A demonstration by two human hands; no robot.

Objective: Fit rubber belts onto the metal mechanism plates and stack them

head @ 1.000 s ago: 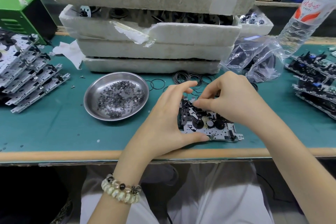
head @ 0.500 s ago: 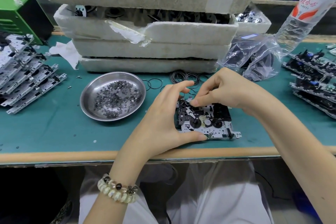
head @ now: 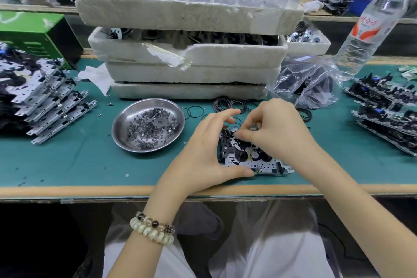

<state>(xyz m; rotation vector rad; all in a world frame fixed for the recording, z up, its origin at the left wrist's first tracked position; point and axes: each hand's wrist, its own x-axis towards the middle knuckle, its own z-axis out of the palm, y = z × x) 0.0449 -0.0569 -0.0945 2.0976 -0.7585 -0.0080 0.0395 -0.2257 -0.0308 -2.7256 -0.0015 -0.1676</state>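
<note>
Fitting is the step in hand, I judge: the left hand (head: 203, 153) grips the metal mechanism plate (head: 259, 163) near the front edge of the surface (head: 67, 165), thumb along its near side, fingers curled over its far left corner; the right hand (head: 275, 128) pinches, fingertips together, what looks like a thin rubber belt (head: 234, 119) over the plate's far part, too fine to be sure; next the loop likely needs seating round a pulley; loose belts (head: 230, 105) lie just beyond; stacked plates (head: 45, 101) sit at the left edge.
</note>
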